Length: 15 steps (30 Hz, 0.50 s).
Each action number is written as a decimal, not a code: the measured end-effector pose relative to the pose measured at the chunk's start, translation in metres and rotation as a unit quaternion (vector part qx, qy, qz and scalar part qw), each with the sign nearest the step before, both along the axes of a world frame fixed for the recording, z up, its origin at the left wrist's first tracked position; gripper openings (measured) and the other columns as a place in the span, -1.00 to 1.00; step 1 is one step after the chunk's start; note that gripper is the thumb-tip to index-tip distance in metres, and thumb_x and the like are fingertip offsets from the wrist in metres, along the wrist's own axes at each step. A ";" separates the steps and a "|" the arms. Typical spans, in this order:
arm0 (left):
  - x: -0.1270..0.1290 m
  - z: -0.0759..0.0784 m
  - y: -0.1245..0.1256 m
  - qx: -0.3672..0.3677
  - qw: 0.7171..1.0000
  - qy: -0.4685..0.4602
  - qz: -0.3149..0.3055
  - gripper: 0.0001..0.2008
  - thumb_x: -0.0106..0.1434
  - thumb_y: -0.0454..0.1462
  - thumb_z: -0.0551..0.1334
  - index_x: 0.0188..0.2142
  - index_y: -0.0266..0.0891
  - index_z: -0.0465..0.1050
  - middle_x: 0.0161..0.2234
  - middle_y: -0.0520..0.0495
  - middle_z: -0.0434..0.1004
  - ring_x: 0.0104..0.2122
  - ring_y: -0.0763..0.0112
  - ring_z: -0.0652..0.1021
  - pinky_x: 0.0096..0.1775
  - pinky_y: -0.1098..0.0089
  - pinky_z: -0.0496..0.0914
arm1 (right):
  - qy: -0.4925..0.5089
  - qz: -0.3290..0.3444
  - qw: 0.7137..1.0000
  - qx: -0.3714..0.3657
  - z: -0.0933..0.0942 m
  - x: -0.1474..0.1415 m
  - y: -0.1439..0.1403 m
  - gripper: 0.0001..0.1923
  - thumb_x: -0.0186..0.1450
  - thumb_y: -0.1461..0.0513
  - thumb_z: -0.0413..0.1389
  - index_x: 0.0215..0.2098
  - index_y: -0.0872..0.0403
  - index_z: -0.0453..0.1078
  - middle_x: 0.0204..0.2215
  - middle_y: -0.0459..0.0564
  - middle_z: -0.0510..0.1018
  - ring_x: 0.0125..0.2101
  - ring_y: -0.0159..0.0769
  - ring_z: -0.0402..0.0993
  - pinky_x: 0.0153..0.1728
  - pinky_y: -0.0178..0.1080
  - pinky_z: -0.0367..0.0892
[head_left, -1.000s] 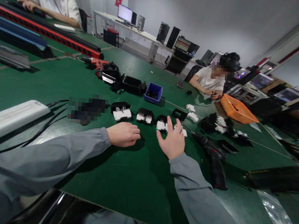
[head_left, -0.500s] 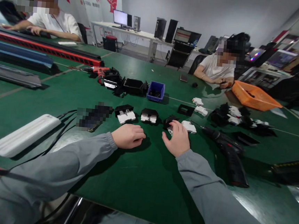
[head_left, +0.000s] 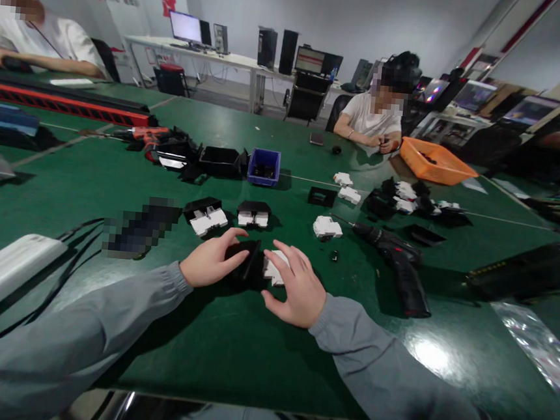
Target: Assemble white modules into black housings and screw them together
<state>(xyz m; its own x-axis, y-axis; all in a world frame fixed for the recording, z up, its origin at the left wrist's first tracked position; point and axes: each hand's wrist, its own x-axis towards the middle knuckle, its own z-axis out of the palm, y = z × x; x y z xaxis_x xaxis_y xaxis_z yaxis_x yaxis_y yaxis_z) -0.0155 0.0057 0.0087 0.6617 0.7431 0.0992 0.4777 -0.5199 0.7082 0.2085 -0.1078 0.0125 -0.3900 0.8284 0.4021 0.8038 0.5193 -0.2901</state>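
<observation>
Green table (head_left: pixel 227 362) ran under everything. At left lay a white power strip (head_left: pixel 9 276). Next, the left hand (head_left: pixel 209 259): thumb and forefinger lay over a black housing (head_left: pixel 250 266); could not tell whether they pinched it. Housing stood between the hands, a white block (head_left: pixel 273 270) just beside it. Right hand's (head_left: pixel 298 290) fingers curved over that block, slightly spread, thumb apart; grip unclear. Farther right: black drill (head_left: pixel 398 259), lying flat.

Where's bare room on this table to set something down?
Between both grey sleeves, along the table's near edge; also between the red drill and white cabled box. It's crowded between the left hand and right hand, and among parts beyond the black drill.
</observation>
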 end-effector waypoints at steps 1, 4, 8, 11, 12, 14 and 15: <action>0.001 -0.001 -0.001 -0.018 1.000 -0.014 -0.001 -0.57 0.34 -0.08 0.14 0.12 -0.21 0.23 -0.38 0.02 0.50 -0.44 0.36 0.49 -0.35 0.36 0.30 | -0.002 -0.003 1.000 -0.003 -0.001 0.004 0.002 -0.21 0.21 0.13 0.17 0.34 0.11 0.04 0.31 0.28 0.15 0.31 0.08 0.06 0.28 0.23 0.02; 0.003 -0.005 -0.001 -0.091 0.991 -0.099 0.009 -0.58 0.29 -0.09 0.21 0.07 -0.21 0.27 -0.38 0.02 0.47 -0.41 0.37 0.48 -0.34 0.37 0.33 | -0.002 0.005 0.999 -0.035 -0.004 0.018 0.009 -0.17 0.18 0.08 0.21 0.33 0.12 0.05 0.25 0.27 0.26 0.29 0.10 0.09 0.28 0.25 -0.04; 0.005 -0.003 0.004 -0.251 0.936 -0.232 0.086 -0.66 0.26 -0.09 0.20 -0.04 -0.19 0.35 -0.35 0.00 0.47 -0.44 0.40 0.47 -0.47 0.43 0.31 | 0.043 0.004 0.996 -0.074 -0.009 0.036 0.014 -0.34 0.18 0.10 0.23 0.20 0.09 0.22 0.07 0.20 0.45 0.11 0.04 0.35 0.18 0.23 0.14; 0.004 0.003 0.005 -0.396 0.857 -0.314 0.103 -0.79 0.24 -0.11 0.16 -0.26 -0.21 0.35 -0.47 0.02 0.37 -0.61 0.51 0.34 -0.64 0.50 0.15 | 0.190 -0.046 0.976 -0.097 -0.010 0.044 0.015 -0.47 0.17 0.07 0.25 0.06 0.07 0.34 -0.02 0.17 0.49 -0.02 -0.01 0.43 0.03 0.11 0.33; 0.003 0.006 0.005 -0.444 0.829 -0.329 0.084 -0.81 0.22 -0.13 0.17 -0.35 -0.21 0.31 -0.53 0.04 0.29 -0.65 0.54 0.26 -0.68 0.52 0.09 | 0.272 -0.062 0.954 -0.113 -0.008 0.045 0.015 -0.52 0.20 0.04 0.22 0.02 0.07 0.35 -0.04 0.16 0.51 -0.06 -0.04 0.46 -0.01 0.07 0.37; 0.002 0.010 0.002 -0.518 0.786 -0.336 0.037 -0.78 0.18 -0.16 0.18 -0.47 -0.21 0.20 -0.59 0.09 0.12 -0.69 0.60 0.13 -0.71 0.55 -0.01 | 0.455 -0.078 0.873 -0.156 -0.004 0.045 0.014 -0.56 0.30 -0.06 0.07 -0.01 0.05 0.36 -0.07 0.13 0.54 -0.12 -0.07 0.51 -0.08 0.04 0.42; 0.002 0.012 0.000 -0.543 0.771 -0.333 0.019 -0.77 0.17 -0.17 0.18 -0.49 -0.21 0.16 -0.59 0.09 0.07 -0.69 0.62 0.10 -0.71 0.56 -0.03 | 0.534 -0.077 0.822 -0.181 -0.001 0.044 0.013 -0.53 0.34 -0.10 -0.03 -0.01 0.05 0.35 -0.07 0.13 0.55 -0.14 -0.07 0.53 -0.12 0.03 0.44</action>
